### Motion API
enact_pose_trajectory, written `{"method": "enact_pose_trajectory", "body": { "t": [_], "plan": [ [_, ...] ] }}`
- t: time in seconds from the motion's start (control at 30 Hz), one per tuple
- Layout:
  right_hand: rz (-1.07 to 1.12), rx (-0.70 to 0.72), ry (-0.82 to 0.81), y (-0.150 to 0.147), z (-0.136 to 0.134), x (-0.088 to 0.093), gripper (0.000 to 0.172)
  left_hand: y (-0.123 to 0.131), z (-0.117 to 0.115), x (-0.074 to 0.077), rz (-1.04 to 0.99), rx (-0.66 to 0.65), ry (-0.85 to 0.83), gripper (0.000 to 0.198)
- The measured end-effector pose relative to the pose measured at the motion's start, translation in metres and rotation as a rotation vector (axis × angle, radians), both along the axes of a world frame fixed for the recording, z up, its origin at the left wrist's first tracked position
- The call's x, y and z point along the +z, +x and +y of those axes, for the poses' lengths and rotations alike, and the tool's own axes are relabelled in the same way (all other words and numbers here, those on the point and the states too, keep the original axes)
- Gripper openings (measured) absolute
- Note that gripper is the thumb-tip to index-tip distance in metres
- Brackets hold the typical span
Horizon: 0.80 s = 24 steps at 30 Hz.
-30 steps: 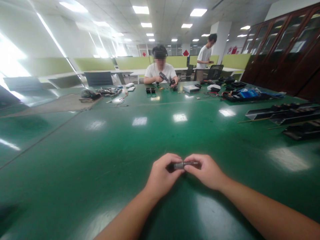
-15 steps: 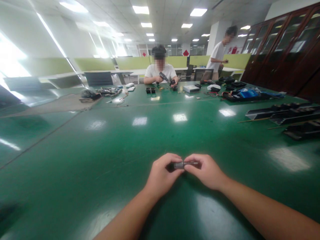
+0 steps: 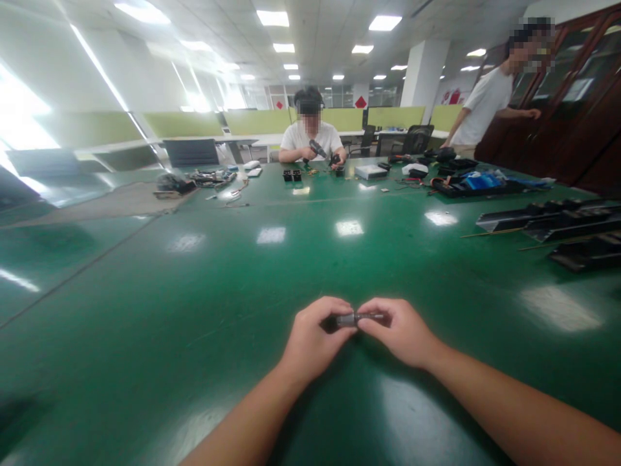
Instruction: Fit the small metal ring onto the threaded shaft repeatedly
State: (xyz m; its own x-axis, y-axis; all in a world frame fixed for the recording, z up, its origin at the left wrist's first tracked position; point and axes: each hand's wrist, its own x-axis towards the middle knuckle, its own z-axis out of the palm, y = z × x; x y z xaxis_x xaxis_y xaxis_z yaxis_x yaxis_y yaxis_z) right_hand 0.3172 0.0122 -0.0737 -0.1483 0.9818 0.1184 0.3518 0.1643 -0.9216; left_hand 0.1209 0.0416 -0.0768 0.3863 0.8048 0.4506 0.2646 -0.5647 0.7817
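Head | left hand (image 3: 312, 336), right hand (image 3: 406, 333) pinch grey part (image 3: 346, 320) | any lettering too small

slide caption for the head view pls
Left hand and right hand hold a grey part at a green table, a person opposite.

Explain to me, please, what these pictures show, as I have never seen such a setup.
There is no robot: a camera worn on a person's head looks forward and down. The bare left hand and right hand in front are that person's own. Both pinch a small grey part, the left at its thicker body, the right at its thin end. Beneath is a green table. Toward its far side lie a white box and a blue item; long dark pieces lie at the right. Across the table, a co-worker holds a drill-like tool.
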Motion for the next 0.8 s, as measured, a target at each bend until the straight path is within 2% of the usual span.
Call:
{"method": "enact_pose_trajectory", "body": {
  "t": [0.8],
  "plan": [
    [-0.021,-0.034,0.016,0.0019,0.0026,-0.0045,0.014,-0.001,0.0022,0.0019,0.005,0.008,0.027,0.012]
  ]
}}
